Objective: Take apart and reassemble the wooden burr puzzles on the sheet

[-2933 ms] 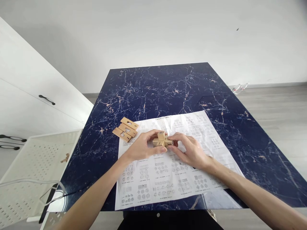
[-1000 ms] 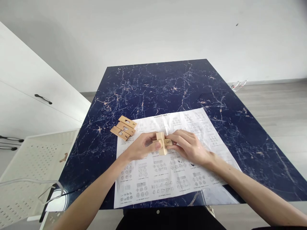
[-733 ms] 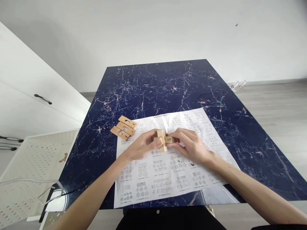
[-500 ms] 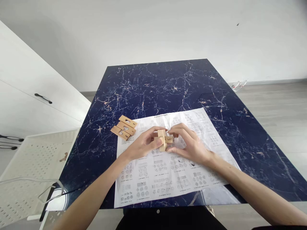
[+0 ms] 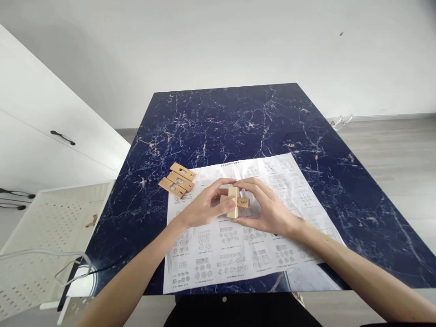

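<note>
Both my hands hold a small wooden interlocking puzzle, a cross of pale numbered bars, just above a printed instruction sheet. My left hand grips its left side, thumb pressed on the front. My right hand cups its right side, fingers curled over the top and thumb beneath. A bar marked 3 sticks out to the right. Three loose flat wooden pieces with cut-outs lie on the table to the left, past my left hand.
The dark blue marbled table stretches away behind the sheet. A white perforated tray with a small wooden bit stands at the left, with a white cable across it. White cabinets line the left wall.
The puzzle has been turned between my hands. My right hand's fingers shifted from its right side to arch over the top. The loose pieces stayed put.
</note>
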The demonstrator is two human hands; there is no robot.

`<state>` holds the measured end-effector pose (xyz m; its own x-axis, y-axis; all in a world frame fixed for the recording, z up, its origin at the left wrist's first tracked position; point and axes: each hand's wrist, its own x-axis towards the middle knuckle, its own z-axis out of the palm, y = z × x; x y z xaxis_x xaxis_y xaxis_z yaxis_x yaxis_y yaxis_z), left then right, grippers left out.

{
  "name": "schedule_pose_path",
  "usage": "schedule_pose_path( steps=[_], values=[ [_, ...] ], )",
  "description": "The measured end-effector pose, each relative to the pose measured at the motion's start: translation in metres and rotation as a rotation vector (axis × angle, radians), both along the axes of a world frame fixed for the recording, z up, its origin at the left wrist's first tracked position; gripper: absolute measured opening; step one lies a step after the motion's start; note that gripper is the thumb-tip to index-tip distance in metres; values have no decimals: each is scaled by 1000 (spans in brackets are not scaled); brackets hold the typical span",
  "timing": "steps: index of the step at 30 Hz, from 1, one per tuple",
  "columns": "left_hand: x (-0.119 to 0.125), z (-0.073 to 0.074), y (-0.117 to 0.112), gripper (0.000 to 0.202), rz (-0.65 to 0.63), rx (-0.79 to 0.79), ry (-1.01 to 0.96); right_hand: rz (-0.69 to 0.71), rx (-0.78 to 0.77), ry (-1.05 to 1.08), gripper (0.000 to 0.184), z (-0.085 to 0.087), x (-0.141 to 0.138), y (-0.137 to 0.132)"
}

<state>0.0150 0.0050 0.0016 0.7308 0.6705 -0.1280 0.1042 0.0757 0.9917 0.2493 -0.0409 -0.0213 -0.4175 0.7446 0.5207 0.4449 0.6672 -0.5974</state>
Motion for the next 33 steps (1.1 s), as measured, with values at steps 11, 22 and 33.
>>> schedule_pose_path(
  steps=[11, 22, 33],
  values=[
    [-11, -5, 14, 59, 49, -24, -153, -137, -2, 159, 54, 12, 6, 1],
    [-11, -5, 15, 60, 231, 145, -83, -169, -88, -19, 59, -4, 4, 4],
    [-2, -4, 4, 88, 93, 429, 136, -128, -36, 23, 9, 3, 6, 1]
  ],
)
